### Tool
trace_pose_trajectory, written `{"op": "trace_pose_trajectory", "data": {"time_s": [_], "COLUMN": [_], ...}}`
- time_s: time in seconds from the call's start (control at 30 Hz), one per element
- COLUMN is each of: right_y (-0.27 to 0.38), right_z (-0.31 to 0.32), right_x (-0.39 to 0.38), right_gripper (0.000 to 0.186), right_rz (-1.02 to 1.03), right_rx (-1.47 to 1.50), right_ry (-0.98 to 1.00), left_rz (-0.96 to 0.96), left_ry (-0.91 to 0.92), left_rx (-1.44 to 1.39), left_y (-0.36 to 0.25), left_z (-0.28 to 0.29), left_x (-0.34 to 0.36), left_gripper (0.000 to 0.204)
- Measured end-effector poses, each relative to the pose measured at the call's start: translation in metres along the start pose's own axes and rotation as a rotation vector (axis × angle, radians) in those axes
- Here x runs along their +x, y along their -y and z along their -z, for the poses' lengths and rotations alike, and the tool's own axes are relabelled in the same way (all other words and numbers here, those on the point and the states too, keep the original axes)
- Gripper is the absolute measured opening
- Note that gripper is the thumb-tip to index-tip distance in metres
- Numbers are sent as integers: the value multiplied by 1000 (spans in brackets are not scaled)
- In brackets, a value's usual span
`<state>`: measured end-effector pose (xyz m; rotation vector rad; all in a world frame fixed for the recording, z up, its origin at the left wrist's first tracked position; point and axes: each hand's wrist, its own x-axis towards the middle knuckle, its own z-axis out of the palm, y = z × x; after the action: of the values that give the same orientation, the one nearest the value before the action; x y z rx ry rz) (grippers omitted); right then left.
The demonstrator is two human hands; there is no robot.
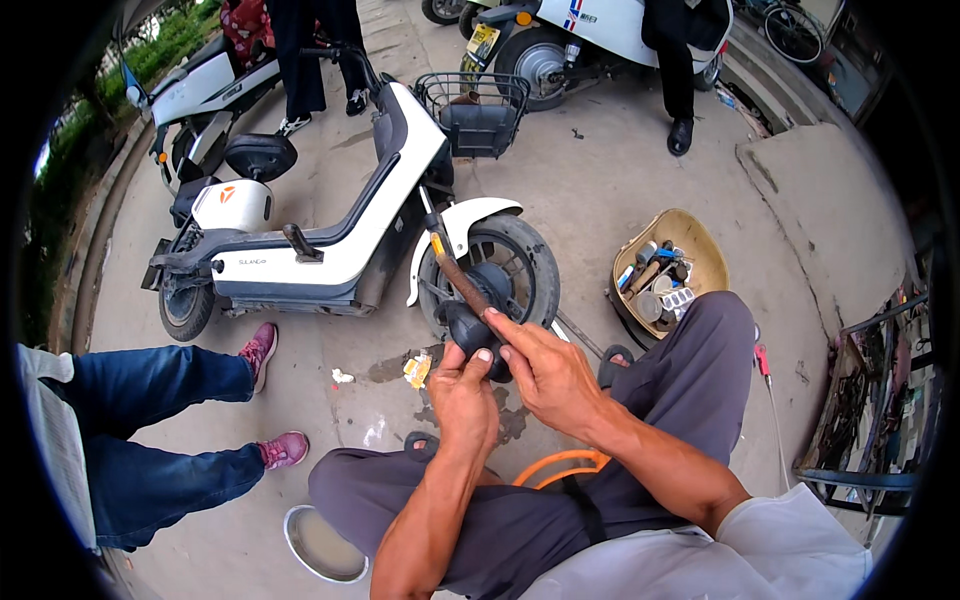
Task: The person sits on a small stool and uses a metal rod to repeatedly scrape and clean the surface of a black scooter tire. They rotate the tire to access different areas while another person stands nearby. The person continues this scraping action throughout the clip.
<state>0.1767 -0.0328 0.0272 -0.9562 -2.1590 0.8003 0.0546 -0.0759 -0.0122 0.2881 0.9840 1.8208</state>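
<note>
Both my hands are together in front of the scooter's front wheel [537,262]. Between the thumb and fingers of my left hand [464,400] is a black rubber inner tube [466,328], bunched and folded. My right hand [552,372] grips a rusty brown flat bar [460,282], like a file, with the index finger stretched along it. The bar lies over the rubber and points away to the left. Its near end is hidden under my right hand. Behind them the white electric scooter [345,225] stands side-on.
A tan bowl-shaped container [712,240] of tools and small jars stands to the right. A metal basin [325,548] with cloudy liquid is at lower left, beside my knee. An orange curved rim [558,462] shows between my legs. A person in jeans [170,395] sits at left; others stand behind.
</note>
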Motion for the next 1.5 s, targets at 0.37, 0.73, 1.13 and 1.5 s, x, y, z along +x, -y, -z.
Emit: {"op": "trace_pose_trajectory", "data": {"time_s": [0.37,0.73,1.13,1.5], "right_y": [-5,-2,-1,-7], "right_z": [-2,3,-4,-5], "right_x": [-4,-3,-14,-18], "right_gripper": [54,49,55,55], "right_rz": [42,-1,9,-9], "right_rx": [29,52,78,34], "right_ry": [31,9,7,-8], "left_rz": [17,17,22,18], "left_ry": [11,11,32,18], "left_rx": [33,30,28,57], "left_y": [2,-2,0,-1], "left_z": [4,-1,5,1], "left_x": [2,1,3,2], "left_gripper": [32,32,31,29]}}
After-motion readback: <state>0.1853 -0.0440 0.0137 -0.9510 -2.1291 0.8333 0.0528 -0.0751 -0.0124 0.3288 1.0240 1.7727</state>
